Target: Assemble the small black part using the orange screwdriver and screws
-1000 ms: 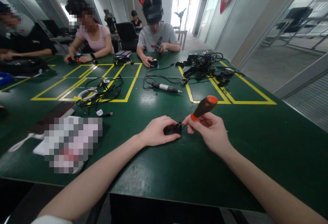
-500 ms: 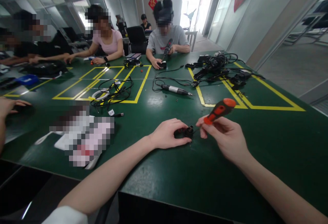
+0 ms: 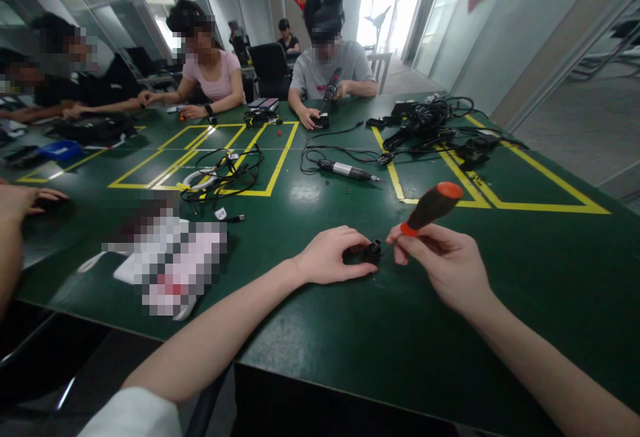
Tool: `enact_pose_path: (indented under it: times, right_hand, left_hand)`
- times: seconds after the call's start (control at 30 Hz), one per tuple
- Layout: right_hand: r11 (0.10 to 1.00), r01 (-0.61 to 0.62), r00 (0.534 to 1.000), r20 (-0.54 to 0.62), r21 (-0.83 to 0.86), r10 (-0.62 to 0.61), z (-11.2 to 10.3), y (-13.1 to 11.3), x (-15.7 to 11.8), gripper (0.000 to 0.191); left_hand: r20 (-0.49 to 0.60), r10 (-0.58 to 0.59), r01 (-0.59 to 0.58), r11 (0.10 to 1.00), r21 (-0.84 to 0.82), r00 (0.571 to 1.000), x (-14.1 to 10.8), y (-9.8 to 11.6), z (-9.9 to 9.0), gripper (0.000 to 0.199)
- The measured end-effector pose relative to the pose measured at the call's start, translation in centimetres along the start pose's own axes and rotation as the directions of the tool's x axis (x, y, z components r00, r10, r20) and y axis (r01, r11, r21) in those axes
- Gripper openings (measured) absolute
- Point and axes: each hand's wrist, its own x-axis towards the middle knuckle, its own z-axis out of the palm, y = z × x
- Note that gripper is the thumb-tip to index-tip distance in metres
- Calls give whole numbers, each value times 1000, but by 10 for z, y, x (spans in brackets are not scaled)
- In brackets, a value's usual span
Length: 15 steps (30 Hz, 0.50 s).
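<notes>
My left hand [image 3: 335, 255] rests on the green table [image 3: 310, 330], thumb and fingers closed round a small black part [image 3: 371, 252] with a short metal tube on top. What the part belongs to I cannot make out. In my right hand [image 3: 445, 260] is a screwdriver [image 3: 430, 209] with a dark and orange handle, tilted so that the handle's end points up and to the right. Its thin shaft runs between my fingertips down towards the black part's right side. Whether the tip touches the part is too small to tell.
Beyond my hands lies a corded electric screwdriver [image 3: 345, 170]. Tangled black cables [image 3: 425, 127] are heaped at the back right, with a looser bundle [image 3: 225, 173] at the left. A blurred pink object [image 3: 193, 267] is left of my forearm. Across the table a person [image 3: 330, 67] holds a power tool.
The camera view has shifted slightly. My right hand has turned the screwdriver's handle a little. My left hand keeps the same hold on the black part.
</notes>
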Motion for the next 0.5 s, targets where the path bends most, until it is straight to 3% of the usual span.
enact_pose_path:
  times: [0.17, 0.5]
  right_hand:
    - [994, -3, 1000, 8, 105, 2, 2, 2, 0, 35]
    - [999, -27, 1000, -2, -17, 27, -1, 2, 2, 34]
  left_hand:
    - [1, 2, -2, 1000, -11, 1000, -1, 1, -1, 32]
    - [5, -3, 4, 1000, -9, 1000, 0, 1, 0, 32]
